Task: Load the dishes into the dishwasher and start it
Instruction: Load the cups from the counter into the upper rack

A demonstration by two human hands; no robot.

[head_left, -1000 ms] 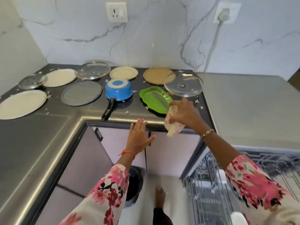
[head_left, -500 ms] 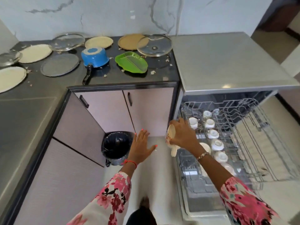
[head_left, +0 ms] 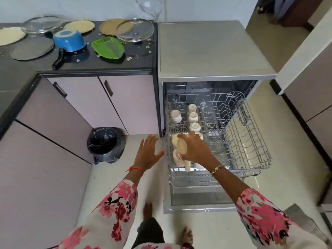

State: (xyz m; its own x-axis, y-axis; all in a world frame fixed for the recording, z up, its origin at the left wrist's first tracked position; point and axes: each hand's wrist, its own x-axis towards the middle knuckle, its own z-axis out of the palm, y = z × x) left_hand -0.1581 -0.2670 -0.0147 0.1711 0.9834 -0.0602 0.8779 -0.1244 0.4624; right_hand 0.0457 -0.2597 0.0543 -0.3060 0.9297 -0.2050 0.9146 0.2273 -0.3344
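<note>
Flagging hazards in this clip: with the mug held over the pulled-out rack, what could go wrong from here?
The right hand grips the mug tilted, close to cups already in the rack; lowering it could knock them together. The left hand hovers open beside the rack, not steadying it, so a bump might jolt the cups.

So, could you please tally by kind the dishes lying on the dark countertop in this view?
Clear glass lids: 2
Flat round plates, two cream, one tan, one grey: 4
Blue saucepan with a black handle: 1
Green leaf-shaped tray: 1
Total: 8
</note>
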